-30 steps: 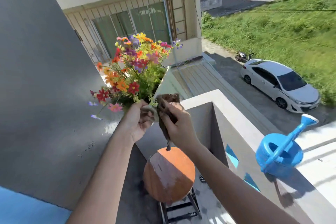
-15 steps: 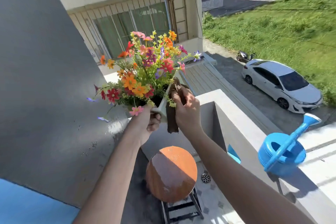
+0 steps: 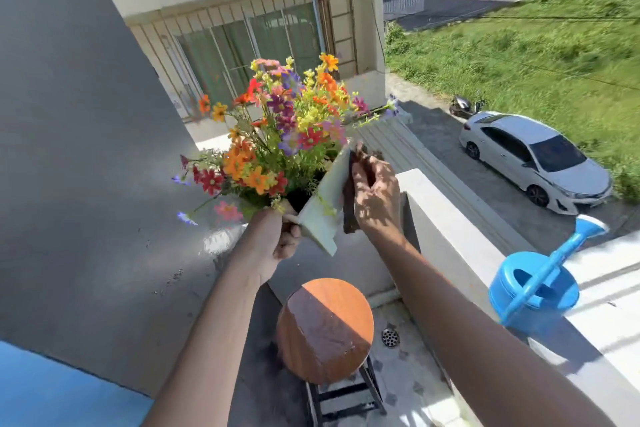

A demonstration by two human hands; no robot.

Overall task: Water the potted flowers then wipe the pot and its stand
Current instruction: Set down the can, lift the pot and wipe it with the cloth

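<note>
Pale square plant pot [image 3: 327, 204], frame centre: base and far sides hidden behind left hand [image 3: 273, 239] and multicoloured flower bunch [image 3: 287, 135]. Dark brown cloth [image 3: 349, 204]: mostly covered by right hand [image 3: 375, 198]. Round orange-brown wooden stool [image 3: 325, 329]: legs cut off at bottom edge. Blue plastic watering can [image 3: 540, 288], lower right: spout tip motion-blurred.

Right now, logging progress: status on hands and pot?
Left hand grips white square flower pot, lifted, tilted. Right hand presses brown cloth on its side. Round wooden stand bare below.
</note>
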